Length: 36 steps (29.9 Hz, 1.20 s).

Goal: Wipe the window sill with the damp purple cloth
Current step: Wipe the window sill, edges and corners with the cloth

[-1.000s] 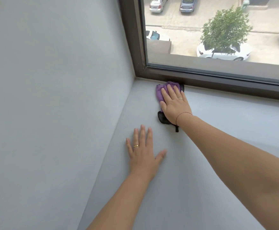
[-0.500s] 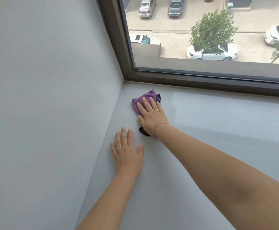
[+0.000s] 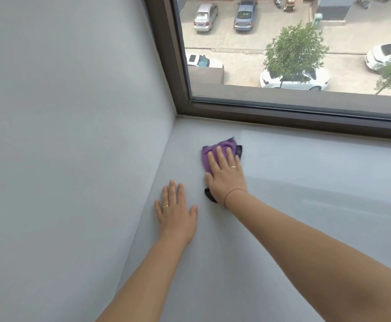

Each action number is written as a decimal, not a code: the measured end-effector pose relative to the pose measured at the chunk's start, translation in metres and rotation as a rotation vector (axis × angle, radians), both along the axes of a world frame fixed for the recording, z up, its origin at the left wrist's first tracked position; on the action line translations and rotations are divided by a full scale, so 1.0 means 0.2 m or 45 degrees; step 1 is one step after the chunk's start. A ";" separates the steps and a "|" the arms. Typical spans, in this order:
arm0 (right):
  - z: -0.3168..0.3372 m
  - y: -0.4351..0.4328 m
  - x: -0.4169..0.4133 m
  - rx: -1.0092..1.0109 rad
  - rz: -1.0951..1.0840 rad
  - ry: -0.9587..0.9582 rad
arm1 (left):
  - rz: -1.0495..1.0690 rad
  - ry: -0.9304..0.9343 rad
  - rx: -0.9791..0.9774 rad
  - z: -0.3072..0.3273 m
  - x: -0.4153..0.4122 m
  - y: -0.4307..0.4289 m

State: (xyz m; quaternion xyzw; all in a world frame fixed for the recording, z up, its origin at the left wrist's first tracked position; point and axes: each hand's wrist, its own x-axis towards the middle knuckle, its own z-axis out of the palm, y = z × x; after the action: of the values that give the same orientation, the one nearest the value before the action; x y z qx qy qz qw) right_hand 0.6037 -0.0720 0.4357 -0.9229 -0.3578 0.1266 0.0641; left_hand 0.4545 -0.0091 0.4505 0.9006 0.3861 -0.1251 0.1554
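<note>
Window sill [image 3: 306, 205]: a broad, flat, pale grey surface running from the near edge of view to the window, and meeting a plain pale grey side wall [image 3: 62, 135] on the left. Bands of slightly different tone cross the sill to the right of the cloth.

Dark brown window frame [image 3: 282, 120]: it borders the far edge of the sill and rises at the corner. Through the glass, a green tree [image 3: 294, 52] and a white parked car [image 3: 294, 81] are seen on the pavement below.

Right hand [image 3: 226, 180]: it lies palm down on the cloth, with its fingers [image 3: 220, 156] straight, close together and pressing flat. A thin cord bracelet [image 3: 234, 191] circles the wrist.

Left hand [image 3: 176, 212]: it rests flat on the bare sill, just beside the side wall and near the right hand without touching it. The fingers [image 3: 172, 191] are straight and together, the thumb spread to the side.

Crumpled purple cloth [image 3: 209, 151]: it lies on the sill near the left corner, apart from the frame and mostly under the right hand. Black fabric edges [image 3: 210, 196] show at the heel of the palm and by the fingertips.

Gold ring [image 3: 165, 207]: on a finger of the left hand.
</note>
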 end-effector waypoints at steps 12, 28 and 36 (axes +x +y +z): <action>-0.01 -0.31 0.05 -0.080 -0.287 0.002 | -0.010 0.000 0.018 -0.01 -0.19 -0.08; 0.00 -0.45 -0.23 -0.096 -0.398 0.006 | -0.137 -0.072 0.025 -0.02 -0.45 -0.13; -0.05 -0.38 -0.77 -0.006 0.172 -0.018 | -0.131 -0.103 0.080 -0.03 -0.60 -0.18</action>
State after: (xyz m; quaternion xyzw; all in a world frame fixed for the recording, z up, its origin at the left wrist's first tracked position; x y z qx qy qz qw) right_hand 0.4505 -0.1479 0.4257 -0.8978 -0.4193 0.1250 0.0507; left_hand 0.3354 -0.0454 0.4440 0.9280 0.3366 -0.0844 0.1360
